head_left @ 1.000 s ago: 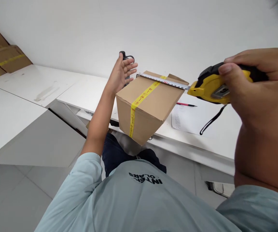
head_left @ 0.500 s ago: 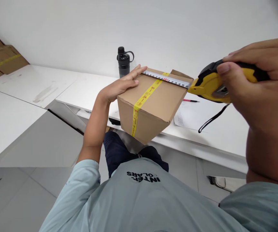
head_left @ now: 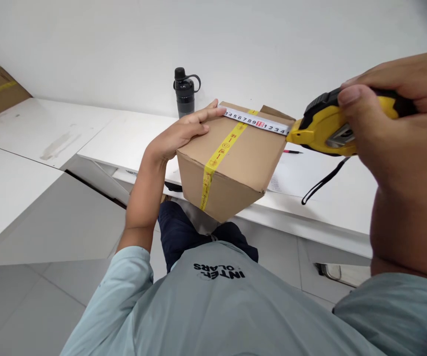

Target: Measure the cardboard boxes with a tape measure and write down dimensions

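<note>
A brown cardboard box [head_left: 250,157] with a band of yellow printed tape [head_left: 225,146] is tilted at the front edge of the white table. My left hand [head_left: 184,129] holds its left side, the fingers pressing on the top near the end of a measuring blade. My right hand [head_left: 391,118] grips a yellow and black tape measure [head_left: 319,129] at the box's right edge. Its white numbered blade [head_left: 256,122] lies across the top of the box. The blade's tip is hidden by my left fingers. A black wrist strap [head_left: 324,180] dangles from the case.
Behind the box stands a dark bottle [head_left: 185,94] with a loop lid. A paper sheet [head_left: 298,173] and a red and black pen [head_left: 293,152] lie on the table [head_left: 339,207] to the right. Taped cartons [head_left: 4,91] stand at the far left against the wall.
The blade has drawn slightly into the case: the last number showing beside it dropped from 6 to 4. Both hands keep their hold, and the view has shifted a little.
</note>
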`<state>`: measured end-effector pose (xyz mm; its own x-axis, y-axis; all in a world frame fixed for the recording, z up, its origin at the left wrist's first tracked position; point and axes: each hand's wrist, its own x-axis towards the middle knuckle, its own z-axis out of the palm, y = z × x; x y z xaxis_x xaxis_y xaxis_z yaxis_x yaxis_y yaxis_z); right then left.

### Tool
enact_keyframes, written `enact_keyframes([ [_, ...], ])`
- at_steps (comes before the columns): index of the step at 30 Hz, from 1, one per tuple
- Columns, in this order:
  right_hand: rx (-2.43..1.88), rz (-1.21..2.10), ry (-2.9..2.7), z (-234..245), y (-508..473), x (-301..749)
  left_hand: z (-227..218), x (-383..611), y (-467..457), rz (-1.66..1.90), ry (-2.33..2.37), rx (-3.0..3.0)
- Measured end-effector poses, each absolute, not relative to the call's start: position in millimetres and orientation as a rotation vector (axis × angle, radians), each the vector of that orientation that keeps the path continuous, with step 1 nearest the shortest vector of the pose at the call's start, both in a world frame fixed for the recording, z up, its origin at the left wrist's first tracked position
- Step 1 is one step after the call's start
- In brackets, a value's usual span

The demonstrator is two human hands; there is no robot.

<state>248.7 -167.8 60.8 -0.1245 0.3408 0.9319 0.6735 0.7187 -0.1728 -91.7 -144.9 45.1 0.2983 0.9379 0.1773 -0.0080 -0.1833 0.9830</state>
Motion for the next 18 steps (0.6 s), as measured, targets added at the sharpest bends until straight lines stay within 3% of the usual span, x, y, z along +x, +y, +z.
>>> enact_keyframes([
  [8, -0.817, -0.312, -1.745, 53.1, -160.2, 248.1, 49.8, -97.6, -143.6, 0.94, 0.761, 1.646],
  [18, -0.805, -0.362, -1.758, 52.4, -156.2, 242.1, 40.3, -92.6, -144.3, 1.221, 1.002, 1.428],
])
